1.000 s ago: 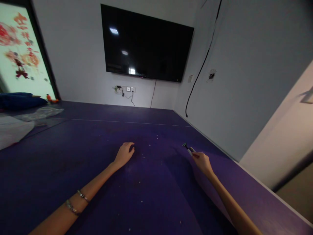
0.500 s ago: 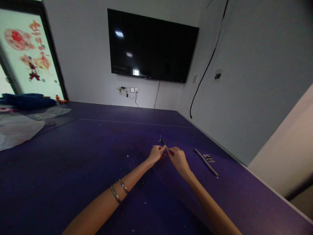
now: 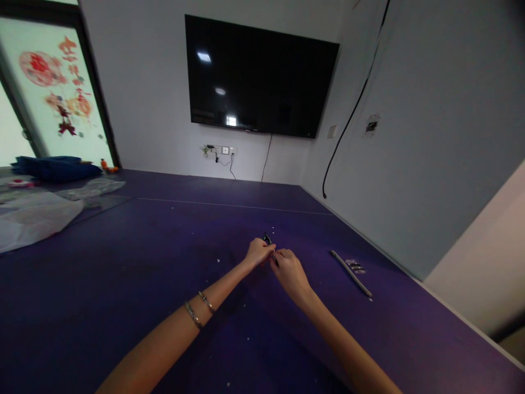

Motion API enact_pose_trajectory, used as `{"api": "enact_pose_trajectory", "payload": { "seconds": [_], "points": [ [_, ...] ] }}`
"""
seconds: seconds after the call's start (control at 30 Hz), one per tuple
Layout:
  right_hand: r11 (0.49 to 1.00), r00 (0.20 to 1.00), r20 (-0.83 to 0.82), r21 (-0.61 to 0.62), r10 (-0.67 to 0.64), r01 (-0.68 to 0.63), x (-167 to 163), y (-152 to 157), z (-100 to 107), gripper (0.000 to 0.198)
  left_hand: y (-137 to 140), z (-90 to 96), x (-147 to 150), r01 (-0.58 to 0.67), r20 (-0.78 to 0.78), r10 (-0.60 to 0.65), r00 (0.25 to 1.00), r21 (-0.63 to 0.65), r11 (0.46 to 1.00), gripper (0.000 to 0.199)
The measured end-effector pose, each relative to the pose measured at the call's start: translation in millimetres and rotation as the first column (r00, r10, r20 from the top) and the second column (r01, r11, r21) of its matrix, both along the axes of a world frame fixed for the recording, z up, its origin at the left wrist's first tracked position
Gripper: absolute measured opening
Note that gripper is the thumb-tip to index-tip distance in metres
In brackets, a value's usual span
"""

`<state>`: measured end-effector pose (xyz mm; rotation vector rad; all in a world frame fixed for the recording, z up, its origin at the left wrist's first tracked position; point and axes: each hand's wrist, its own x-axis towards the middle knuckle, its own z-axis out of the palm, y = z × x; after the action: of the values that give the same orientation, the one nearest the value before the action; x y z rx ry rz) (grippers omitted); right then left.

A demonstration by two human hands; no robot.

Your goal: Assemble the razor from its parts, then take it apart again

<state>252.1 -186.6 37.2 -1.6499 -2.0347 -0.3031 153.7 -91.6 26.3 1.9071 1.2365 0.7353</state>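
A small dark razor (image 3: 267, 239), or what looks like one by its T-shaped head, points away from me over the purple surface. My left hand (image 3: 260, 251) is closed in a pinch just below its head. Against it, my right hand (image 3: 288, 268) is closed around the lower end, where the fingers cover most of the handle. To the right of my hands lie a long, slightly bent grey rod (image 3: 351, 273) and a small clear packet (image 3: 356, 266) with several dark pieces in it.
White plastic sheeting (image 3: 36, 219) and dark blue cloth (image 3: 57, 168) lie at the far left. Tiny white bits are scattered over the purple tabletop (image 3: 184, 246). A black cable (image 3: 348, 115) hangs along the right wall, and a television (image 3: 262, 76) hangs ahead.
Both hands have shifted slightly left and closer together. The razor's head has turned and more of its handle is covered. The view has swung slightly left.
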Motion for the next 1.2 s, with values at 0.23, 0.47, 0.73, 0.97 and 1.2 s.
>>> {"api": "enact_pose_trajectory", "payload": {
  "seconds": [0.23,0.47,0.73,0.97,1.2],
  "points": [
    [0.997,0.991,-0.125,0.066,0.05,-0.043,21.8,-14.1,10.0,0.03,24.7,11.0,-50.1,0.084,-0.299,-0.077,0.951,0.011,0.996,0.035],
    [0.999,0.988,-0.151,0.026,-0.04,0.044,80.5,-24.3,-2.8,0.037,51.4,1.6,-86.8,0.105,-0.571,-0.087,0.817,-0.002,0.994,0.03],
    [0.989,0.979,-0.146,-0.01,-0.145,0.145,120.6,-38.4,-19.0,0.038,56.2,-6.0,-84.0,0.125,-0.662,-0.041,0.749,0.08,0.989,0.026],
    [0.954,0.949,-0.134,-0.126,-0.286,0.27,159.8,-41.6,-22.4,0.034,48.2,-5.4,-88.1,0.121,-0.667,0.004,0.745,0.142,0.982,0.036],
    [0.898,0.909,-0.069,-0.204,-0.412,0.391,220.4,-39.7,-22.2,0.029,27.3,-1.0,-98.3,0.066,-0.662,0.037,0.749,0.13,0.989,0.048]
  ]
}}
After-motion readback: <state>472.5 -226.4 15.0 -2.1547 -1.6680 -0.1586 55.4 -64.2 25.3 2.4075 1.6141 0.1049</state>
